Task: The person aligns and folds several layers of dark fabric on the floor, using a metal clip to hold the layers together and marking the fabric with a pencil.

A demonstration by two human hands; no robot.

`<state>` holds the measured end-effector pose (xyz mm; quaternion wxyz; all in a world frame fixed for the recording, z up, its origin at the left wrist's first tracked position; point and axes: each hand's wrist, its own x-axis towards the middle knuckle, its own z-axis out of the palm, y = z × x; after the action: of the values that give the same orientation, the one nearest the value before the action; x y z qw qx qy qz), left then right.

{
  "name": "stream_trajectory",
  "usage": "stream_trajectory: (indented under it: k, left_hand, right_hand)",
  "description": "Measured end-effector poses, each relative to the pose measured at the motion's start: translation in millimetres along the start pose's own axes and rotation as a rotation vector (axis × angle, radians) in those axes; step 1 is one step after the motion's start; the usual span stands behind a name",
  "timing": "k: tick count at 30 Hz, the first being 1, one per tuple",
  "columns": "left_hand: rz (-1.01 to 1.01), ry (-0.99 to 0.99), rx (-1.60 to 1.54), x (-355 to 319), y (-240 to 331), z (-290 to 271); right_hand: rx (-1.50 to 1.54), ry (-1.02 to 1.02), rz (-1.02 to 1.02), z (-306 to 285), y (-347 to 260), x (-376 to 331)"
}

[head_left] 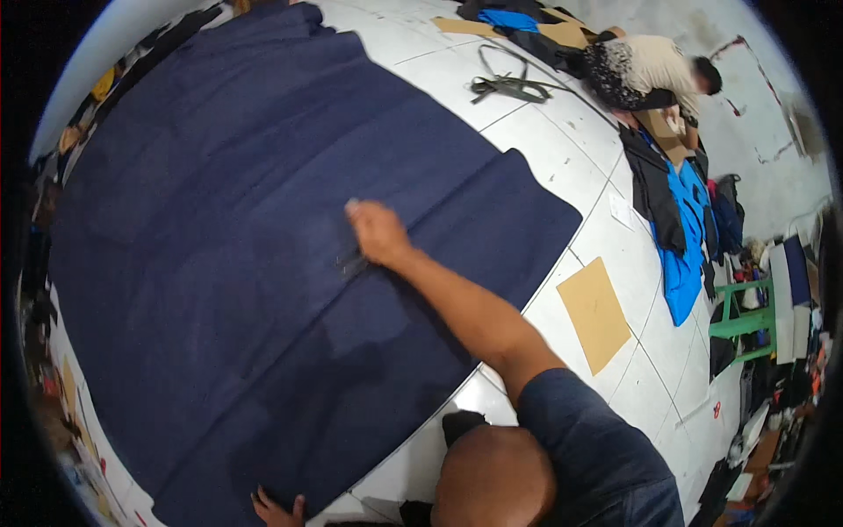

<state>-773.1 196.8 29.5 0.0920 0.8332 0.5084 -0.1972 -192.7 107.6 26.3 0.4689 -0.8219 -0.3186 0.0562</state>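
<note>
from my end, through the head camera, i see a large dark navy cloth (202,176) spread over the white tiled floor (654,373), filling most of the left and middle of the view. a long folded edge runs slantwise across it, from the upper right toward the lower left. my right hand (379,234) reaches in from the lower right, over the middle of the cloth, near that fold; its fingers are bent inward with the thumb side toward the upper left, and i cannot tell whether it grips anything. just below it is a small, thin, dark thing (350,263), too blurred for me to name. my left hand (279,511) lies at the lower edge of the view, loosely open with the fingers apart, resting on the cloth near its border and gripping nothing i can see. right of the cloth, a tan sheet (595,316) lies on the floor, with bright blue fabric (680,263) beyond it and a green frame (746,323) farther right. a dark strap (512,86) lies looped near the top, and another person (648,68) bends over some cardboard (662,133) at the upper right.
</note>
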Motion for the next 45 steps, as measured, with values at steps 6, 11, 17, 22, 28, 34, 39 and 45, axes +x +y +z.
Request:
stream_trajectory:
  k: [6, 11, 17, 22, 28, 34, 39, 45]
  left_hand:
    - [-0.023, 0.001, -0.229, -5.7, 3.7, 8.3]
    - [0.037, 0.122, -0.311, -9.9, -2.5, 14.6]
    - [0.01, 0.466, -0.639, -27.7, -76.3, 49.0]
    - [-0.925, 0.537, -0.542, -39.8, -140.5, 73.2]
    - [-0.918, 0.169, -1.84, -48.7, -191.9, 96.5]
    - [-0.757, 0.144, -1.881, -28.0, -171.6, 111.2]
    - [-0.79, 0.155, -1.76, -9.2, -122.3, 89.3]
    - [-0.771, 0.174, -1.744, -1.3, -107.7, 74.3]
  right_hand:
    - [-0.401, 0.042, 0.146, -112.3, -63.7, -81.3]
    - [-0.333, 0.199, 0.818, -192.6, 22.8, -222.8]
    - [0.452, 0.334, 1.268, -170.2, 47.3, -361.5]
    - [0.27, 0.234, 1.236, -163.4, 16.7, -357.3]
    - [0.464, 0.392, 1.177, -166.0, 56.6, -351.1]
    - [0.565, 0.615, 0.959, -128.2, 70.6, -331.6]
    - [0.741, 0.551, 1.064, -112.9, 68.5, -330.5]
    - [0.399, 0.106, 1.156, -163.1, 71.3, -301.9]
